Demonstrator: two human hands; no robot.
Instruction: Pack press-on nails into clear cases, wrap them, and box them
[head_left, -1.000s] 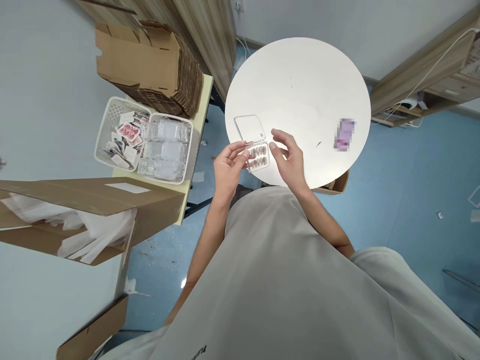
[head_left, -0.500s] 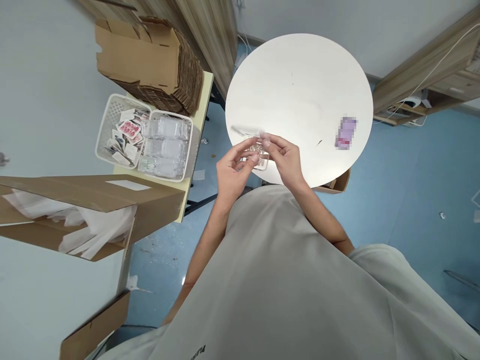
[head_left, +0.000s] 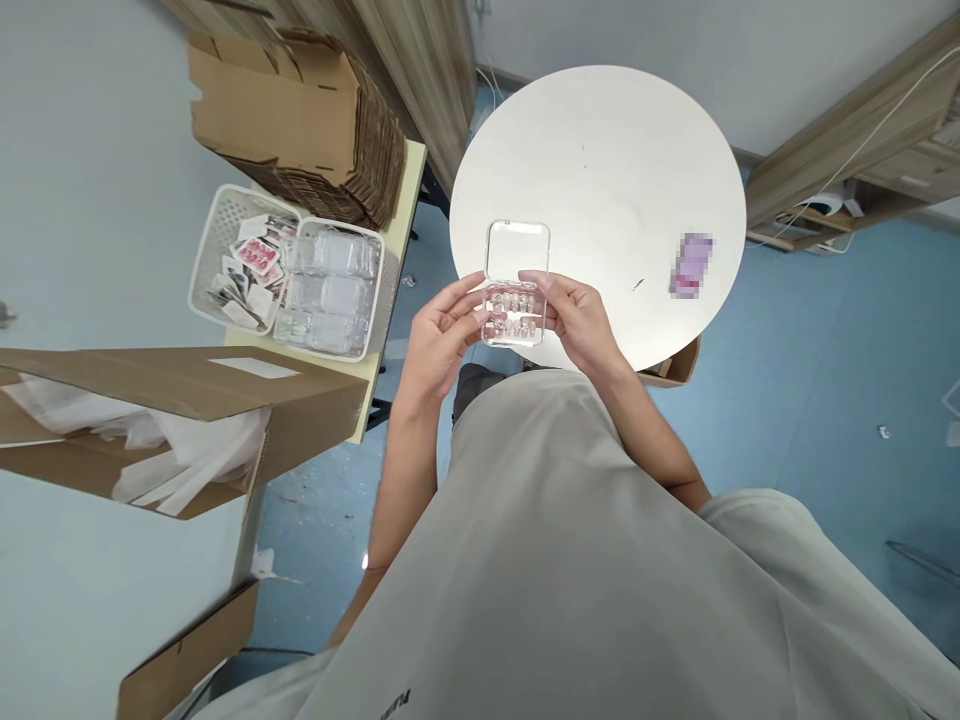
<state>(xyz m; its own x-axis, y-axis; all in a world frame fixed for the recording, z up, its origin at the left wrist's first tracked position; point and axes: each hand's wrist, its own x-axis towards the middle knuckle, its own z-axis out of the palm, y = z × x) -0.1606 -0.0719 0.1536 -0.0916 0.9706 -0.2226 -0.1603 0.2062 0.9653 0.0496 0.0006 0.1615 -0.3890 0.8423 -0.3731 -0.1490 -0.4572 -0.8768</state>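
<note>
Both my hands hold a small clear plastic case (head_left: 514,313) over the near edge of the round white table (head_left: 600,170). Its hinged lid (head_left: 517,248) stands open, pointing away from me. Several press-on nails lie in rows in the bottom half. My left hand (head_left: 442,335) grips the case's left side with curled fingers. My right hand (head_left: 576,318) grips the right side, thumb on the top edge.
A small purple item (head_left: 691,265) lies on the table's right side. To my left, a yellow side table carries a white basket of nail packets (head_left: 238,262), a basket of clear cases (head_left: 332,292) and stacked flat cardboard (head_left: 300,125). An open carton (head_left: 150,420) sits nearer me.
The case has turned: its lid, which leaned left a second ago, now points straight away from me. Both hands have closed on the case's sides and lifted it slightly.
</note>
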